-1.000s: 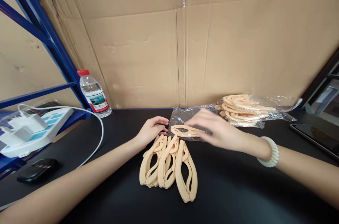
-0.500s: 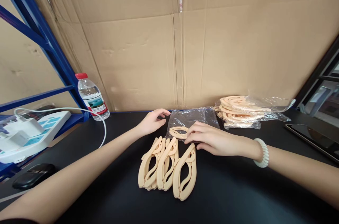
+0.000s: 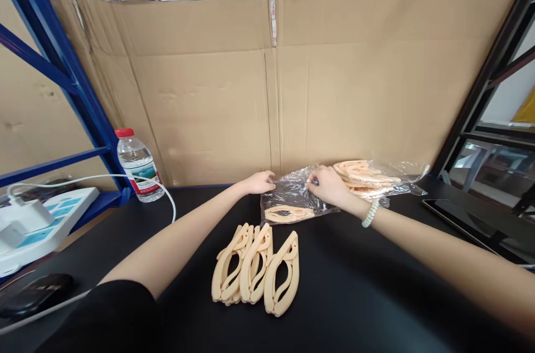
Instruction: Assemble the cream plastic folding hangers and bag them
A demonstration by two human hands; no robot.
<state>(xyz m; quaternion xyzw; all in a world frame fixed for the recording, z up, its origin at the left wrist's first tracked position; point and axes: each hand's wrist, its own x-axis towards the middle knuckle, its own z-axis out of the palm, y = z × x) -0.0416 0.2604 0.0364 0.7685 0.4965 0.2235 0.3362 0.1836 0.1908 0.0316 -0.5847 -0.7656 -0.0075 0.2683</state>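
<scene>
A clear plastic bag (image 3: 292, 192) lies at the back of the table with one beige folded hanger (image 3: 289, 214) inside its near edge. My left hand (image 3: 259, 182) is closed at the bag's far left corner, thumb and fingers pinched on the film. Across from it, my right hand (image 3: 328, 185) pinches the film at the bag's right side. Closer to me, several more beige folded hangers (image 3: 256, 264) lie in an overlapping row, touched by neither hand.
Bagged beige hangers (image 3: 368, 175) are piled just right of my right hand. A water bottle (image 3: 141, 166), power strip (image 3: 50, 225) and black mouse (image 3: 37, 294) stand at left. A dark tablet-like device (image 3: 463, 225) lies at right. Cardboard (image 3: 200, 108) walls off the back.
My right hand has left the hanger and moved back to the bag's right side, pinching it. My left hand has closed on the bag's corner. The view has tilted up.
</scene>
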